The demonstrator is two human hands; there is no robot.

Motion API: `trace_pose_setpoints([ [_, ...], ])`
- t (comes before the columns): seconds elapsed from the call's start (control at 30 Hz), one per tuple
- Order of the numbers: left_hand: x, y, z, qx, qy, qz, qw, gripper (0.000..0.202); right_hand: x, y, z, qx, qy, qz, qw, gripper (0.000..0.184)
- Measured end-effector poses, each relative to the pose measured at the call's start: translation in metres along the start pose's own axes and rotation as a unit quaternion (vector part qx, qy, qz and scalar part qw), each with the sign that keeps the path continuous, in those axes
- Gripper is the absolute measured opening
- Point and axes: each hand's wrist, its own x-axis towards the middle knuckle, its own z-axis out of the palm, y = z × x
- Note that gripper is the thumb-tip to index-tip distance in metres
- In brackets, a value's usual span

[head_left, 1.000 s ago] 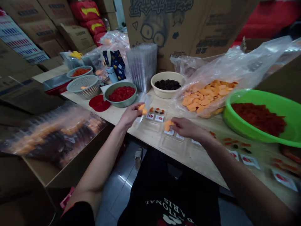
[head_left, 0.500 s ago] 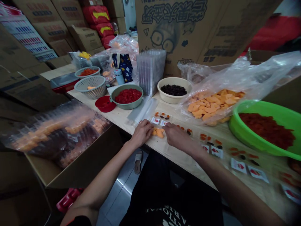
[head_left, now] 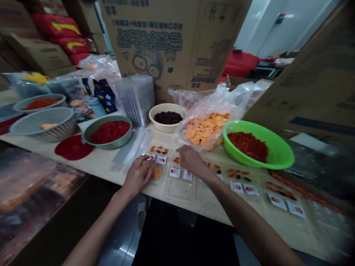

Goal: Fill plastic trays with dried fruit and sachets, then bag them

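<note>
My left hand (head_left: 138, 173) rests at the left side of a clear plastic tray, its fingers loosely bent and slightly apart. Orange fruit-like slices (head_left: 156, 172) lie in the tray's near compartment, beyond them two white printed sachets (head_left: 161, 160) and small orange and dark pieces (head_left: 158, 149). Over the neighbouring tray (head_left: 180, 189) passes my right hand (head_left: 190, 159), just short of an open clear bag (head_left: 240, 96) of orange slices (head_left: 206, 129). The right fingers are blurred and mostly hidden. That neighbouring tray also has sachets, and its near compartment shows no slices.
More filled trays (head_left: 244, 181) run to the right. Behind stand a green basin (head_left: 281, 153), a cream bowl (head_left: 154, 115) of dark pieces, a grey-green bowl (head_left: 126, 138) of red pieces, a red lid (head_left: 62, 149) and stacked clear trays (head_left: 135, 99). A large carton (head_left: 191, 48) rises behind.
My right hand has left the tray of orange slices and moved toward the bag. My left hand stays by that tray. The camera view has swung to the right.
</note>
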Motion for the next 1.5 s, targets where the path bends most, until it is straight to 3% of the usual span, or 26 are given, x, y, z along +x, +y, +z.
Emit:
trace_pose_setpoints([
  [0.1,0.063,0.034,0.03,-0.091,-0.042,0.003,0.995,0.025,0.026,0.074,-0.031,-0.058,0.03,0.148,0.987,0.04],
  [0.2,0.136,0.065,0.083,-0.152,-0.089,-0.079,0.981,0.013,0.048,0.128,-0.038,-0.077,0.028,0.2,0.976,0.043],
  [0.23,0.159,0.071,0.102,-0.175,-0.079,-0.13,0.973,0.011,0.053,0.138,-0.036,-0.077,0.026,0.204,0.976,0.045],
  [0.33,0.207,0.073,0.15,-0.194,-0.048,-0.195,0.96,0.011,0.058,0.155,-0.024,-0.055,0.025,0.211,0.976,0.048],
  [0.47,0.228,0.055,0.178,-0.245,-0.024,-0.228,0.942,0.019,0.055,0.17,-0.021,0.032,0.049,0.229,0.972,0.034],
  [0.57,0.23,0.046,0.178,-0.309,-0.016,-0.243,0.919,0.018,0.051,0.179,-0.035,0.141,0.098,0.245,0.954,0.019],
  [0.67,0.227,0.047,0.165,-0.374,-0.005,-0.254,0.892,0.011,0.039,0.172,-0.048,0.285,0.131,0.236,0.92,0.022],
  [0.73,0.22,0.051,0.148,-0.461,-0.013,-0.273,0.844,0.009,0.021,0.158,-0.052,0.405,0.126,0.206,0.882,0.023],
  [0.83,0.19,0.054,0.112,-0.604,-0.055,-0.316,0.73,0.021,-0.016,0.129,-0.047,0.553,0.083,0.151,0.816,0.033],
  [0.87,0.176,0.054,0.098,-0.622,-0.072,-0.327,0.708,0.027,-0.03,0.12,-0.043,0.564,0.069,0.137,0.812,0.034],
  [0.9,0.159,0.053,0.084,-0.619,-0.087,-0.335,0.705,0.031,-0.044,0.11,-0.038,0.544,0.057,0.128,0.827,0.033],
  [1.03,0.085,0.05,0.039,-0.534,-0.131,-0.346,0.76,0.031,-0.091,0.071,-0.013,0.34,0.064,0.107,0.932,0.018],
  [1.1,0.051,0.052,0.03,-0.486,-0.146,-0.338,0.793,0.028,-0.107,0.045,0.003,0.243,0.101,0.092,0.96,0.015],
  [1.17,0.023,0.055,0.031,-0.433,-0.151,-0.317,0.83,0.023,-0.117,0.015,0.021,0.168,0.112,0.078,0.976,0.019],
  [1.3,-0.01,0.062,0.044,-0.282,-0.161,-0.247,0.913,0.017,-0.126,-0.036,0.051,0.042,0.041,0.091,0.994,0.022],
  [1.4,-0.021,0.064,0.043,-0.143,-0.124,-0.163,0.968,0.021,-0.13,-0.04,0.055,0.078,0.032,0.075,0.994,0.022],
  [1.5,-0.03,0.063,0.031,-0.101,-0.09,-0.055,0.989,0.027,-0.135,-0.018,0.048,0.127,0.092,0.071,0.985,0.026],
])
